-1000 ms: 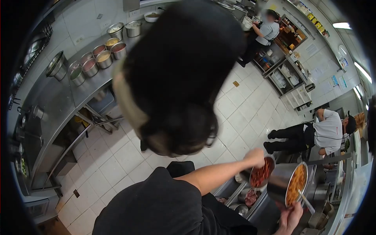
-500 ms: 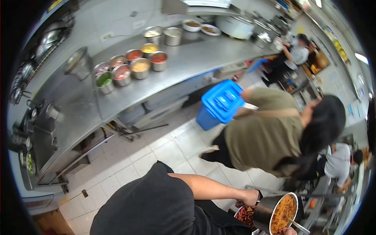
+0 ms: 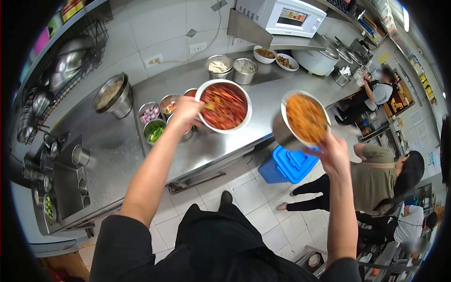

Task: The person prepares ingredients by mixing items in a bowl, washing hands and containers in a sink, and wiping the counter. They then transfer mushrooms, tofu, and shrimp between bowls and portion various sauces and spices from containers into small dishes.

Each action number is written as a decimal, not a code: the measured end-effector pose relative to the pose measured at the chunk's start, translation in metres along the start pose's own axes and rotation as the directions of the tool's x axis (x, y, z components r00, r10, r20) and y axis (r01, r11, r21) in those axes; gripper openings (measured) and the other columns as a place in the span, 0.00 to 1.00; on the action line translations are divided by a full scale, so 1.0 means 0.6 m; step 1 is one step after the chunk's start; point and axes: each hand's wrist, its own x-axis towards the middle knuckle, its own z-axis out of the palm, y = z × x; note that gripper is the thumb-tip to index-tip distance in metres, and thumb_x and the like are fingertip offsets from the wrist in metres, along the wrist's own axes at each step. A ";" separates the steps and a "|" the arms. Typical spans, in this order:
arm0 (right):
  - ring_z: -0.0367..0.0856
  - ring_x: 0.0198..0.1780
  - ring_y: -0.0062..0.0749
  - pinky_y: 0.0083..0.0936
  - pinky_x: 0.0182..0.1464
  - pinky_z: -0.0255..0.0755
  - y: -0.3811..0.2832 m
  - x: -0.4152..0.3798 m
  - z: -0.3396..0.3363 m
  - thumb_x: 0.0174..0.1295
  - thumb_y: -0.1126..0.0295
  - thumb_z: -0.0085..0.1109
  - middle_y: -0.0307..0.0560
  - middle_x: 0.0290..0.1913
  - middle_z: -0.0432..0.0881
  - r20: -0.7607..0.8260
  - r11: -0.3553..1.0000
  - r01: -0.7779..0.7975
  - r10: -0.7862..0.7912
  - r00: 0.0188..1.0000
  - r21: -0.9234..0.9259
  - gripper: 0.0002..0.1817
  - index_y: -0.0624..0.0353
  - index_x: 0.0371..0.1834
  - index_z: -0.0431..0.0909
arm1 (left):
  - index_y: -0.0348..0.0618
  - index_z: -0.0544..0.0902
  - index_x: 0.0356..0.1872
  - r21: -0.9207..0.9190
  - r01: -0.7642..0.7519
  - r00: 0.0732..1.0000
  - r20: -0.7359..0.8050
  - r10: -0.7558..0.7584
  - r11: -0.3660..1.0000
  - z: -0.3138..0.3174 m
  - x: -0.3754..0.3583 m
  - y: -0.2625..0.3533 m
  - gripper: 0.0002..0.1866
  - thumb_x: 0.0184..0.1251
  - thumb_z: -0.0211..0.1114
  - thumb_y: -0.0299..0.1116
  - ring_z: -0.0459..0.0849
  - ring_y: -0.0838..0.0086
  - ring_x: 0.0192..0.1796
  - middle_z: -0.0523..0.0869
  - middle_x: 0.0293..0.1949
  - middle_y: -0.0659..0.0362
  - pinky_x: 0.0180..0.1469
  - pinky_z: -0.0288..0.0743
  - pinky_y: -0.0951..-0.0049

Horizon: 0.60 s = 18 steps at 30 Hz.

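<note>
My left hand (image 3: 187, 115) is closed on the near-left rim of a round container of red food (image 3: 225, 107), which looks like chillies. It is held above the steel counter (image 3: 188, 160) and covers part of the small pots there. On the right, my right hand (image 3: 334, 152) grips a deep metal pot (image 3: 284, 131) by its near side. The pot is tilted toward me and filled with orange, crumbly food (image 3: 305, 117). A blurred, pale handle shape (image 3: 345, 130) sticks out past its rim. Both containers are smeared by motion.
Small pots with onion (image 3: 149, 113) and green slices (image 3: 154, 131) stand on the counter. Behind are two pots, white bowls (image 3: 264, 54), a rice cooker (image 3: 317, 61) and a microwave (image 3: 296, 18). A blue bin (image 3: 291, 164) and a person (image 3: 376, 176) are at right.
I have turned from the right side toward the counter. Both containers have moved from low at the right up over the counter's edge, now apart from each other.
</note>
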 end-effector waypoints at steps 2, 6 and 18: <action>0.79 0.28 0.31 0.54 0.42 0.92 -0.014 0.155 0.099 0.72 0.70 0.56 0.40 0.27 0.74 0.005 1.000 0.004 -0.004 1.000 0.008 0.13 0.73 0.37 0.80 | 0.28 0.84 0.42 -0.114 0.025 0.988 -0.151 -0.042 0.993 -0.049 0.087 0.031 0.09 0.65 0.64 0.24 0.92 0.53 0.39 0.88 0.40 0.45 0.36 0.94 0.46; 0.75 0.24 0.28 0.54 0.41 0.92 -0.009 0.464 0.289 0.71 0.73 0.57 0.40 0.26 0.73 0.163 0.999 0.012 -0.020 0.986 0.052 0.11 0.72 0.35 0.80 | 0.25 0.83 0.40 -0.308 -0.108 0.918 -0.396 -0.024 0.945 -0.119 0.278 0.038 0.09 0.63 0.63 0.23 0.85 0.60 0.38 0.79 0.38 0.51 0.40 0.94 0.44; 0.89 0.32 0.43 0.35 0.22 0.80 0.165 1.041 0.645 0.68 0.66 0.65 0.60 0.37 0.87 0.132 0.973 0.117 -0.091 0.987 -0.198 0.19 0.79 0.40 0.84 | 0.27 0.82 0.44 -0.386 -0.067 0.743 -0.635 -0.211 0.920 -0.136 0.645 -0.012 0.08 0.69 0.63 0.23 0.82 0.61 0.38 0.75 0.40 0.53 0.38 0.96 0.48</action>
